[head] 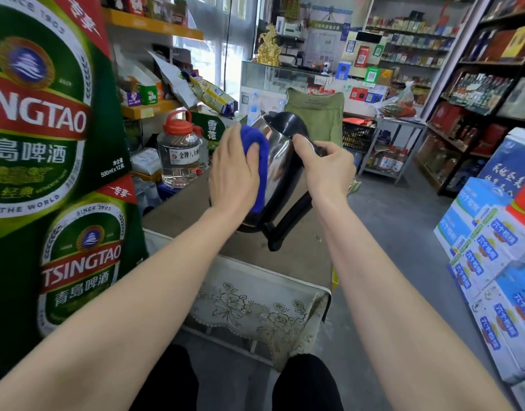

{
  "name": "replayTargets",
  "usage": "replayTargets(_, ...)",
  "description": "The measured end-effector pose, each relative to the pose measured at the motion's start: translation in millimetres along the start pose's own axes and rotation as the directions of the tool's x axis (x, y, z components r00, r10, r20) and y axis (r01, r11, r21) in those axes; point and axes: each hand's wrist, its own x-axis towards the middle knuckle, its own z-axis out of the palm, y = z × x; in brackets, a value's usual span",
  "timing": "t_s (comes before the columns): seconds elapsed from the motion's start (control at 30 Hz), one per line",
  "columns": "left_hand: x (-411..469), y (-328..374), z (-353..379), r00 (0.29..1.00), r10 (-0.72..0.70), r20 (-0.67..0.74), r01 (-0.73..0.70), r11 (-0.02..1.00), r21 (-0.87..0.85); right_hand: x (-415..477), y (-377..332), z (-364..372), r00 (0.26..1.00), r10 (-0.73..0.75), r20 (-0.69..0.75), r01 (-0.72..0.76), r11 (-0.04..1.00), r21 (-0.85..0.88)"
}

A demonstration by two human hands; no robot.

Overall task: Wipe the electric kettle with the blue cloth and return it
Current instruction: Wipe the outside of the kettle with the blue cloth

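Note:
A steel electric kettle [277, 161] with a black lid and black handle hangs tilted in the air above a low table [178, 209]. My right hand [329, 170] grips the top of the black handle. My left hand [233, 170] presses the blue cloth [262, 149] flat against the kettle's left side, fingers fairly straight over it. The cloth hangs down along the steel wall. The kettle's base and its power stand are not visible.
Green beer cartons [48, 143] are stacked close on the left. A clear jug with a red cap [181, 152] stands on the table behind the kettle. A lace-covered seat [255, 307] lies below. Blue boxes [492, 262] line the right; shelves and a green chair [314, 114] stand beyond.

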Motion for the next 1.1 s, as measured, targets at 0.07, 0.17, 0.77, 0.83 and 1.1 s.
replayTargets(0.07,-21,-3,9,0.995,0.093,0.031,-0.097,0.983,0.159,2,4,0,1.0,0.004,-0.017,-0.003,1.0,0.006)
replayTargets(0.17,-32,-3,18,0.94,0.325,0.106,-0.338,0.833,0.439,1,10,4,0.996,0.063,-0.057,-0.06,0.997,0.047)
replayTargets(0.77,-5,2,16,0.882,0.44,0.167,-0.456,0.709,0.538,-3,15,12,0.989,0.143,-0.043,-0.136,0.981,0.137)
replayTargets(0.83,3,2,12,0.901,0.413,0.133,-0.424,0.773,0.472,-1,13,11,0.989,0.145,-0.043,-0.137,0.98,0.142)
replayTargets(1.1,-24,-5,17,0.817,0.552,0.163,-0.538,0.63,0.56,5,15,6,0.991,0.118,-0.061,-0.107,0.981,0.16)
